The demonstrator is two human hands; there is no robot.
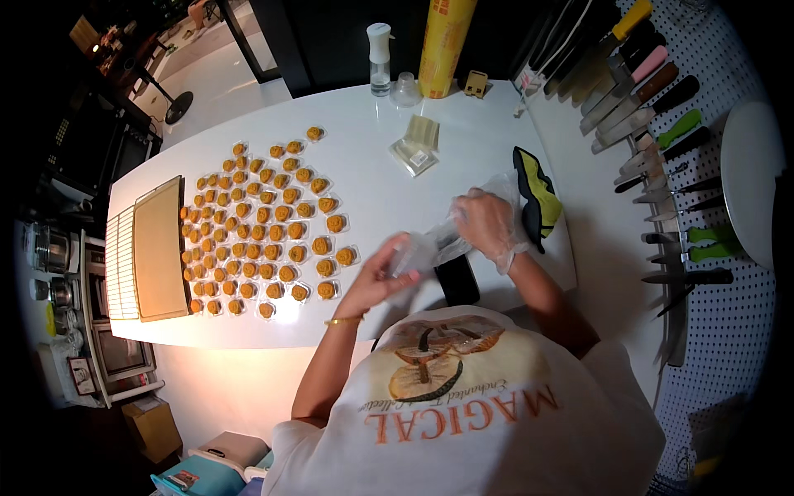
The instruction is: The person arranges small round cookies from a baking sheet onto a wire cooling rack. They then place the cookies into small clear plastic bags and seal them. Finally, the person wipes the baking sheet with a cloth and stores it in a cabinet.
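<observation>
My right hand (487,226), in a clear plastic glove, grips thin clear plastic film that stretches across to my left hand. My left hand (381,273) is ungloved, with a bracelet at the wrist, and holds a blurred translucent plastic piece (414,254) between thumb and fingers. Below my hands a black phone (458,280) lies at the table's near edge. To the left, many small golden molded pastries (262,215) sit one by one on small clear trays. Beyond my hands lie packets of small clear bags (414,156). A black and yellow-green cloth item (538,195) lies beside my right hand.
A spray bottle (379,62), a clear plastic cup (405,92), a yellow film roll (443,49) and a small stand (476,84) line the far edge. A baking tray (160,248) and wire rack (122,266) are at the left end. Knives (688,276) hang along the right wall.
</observation>
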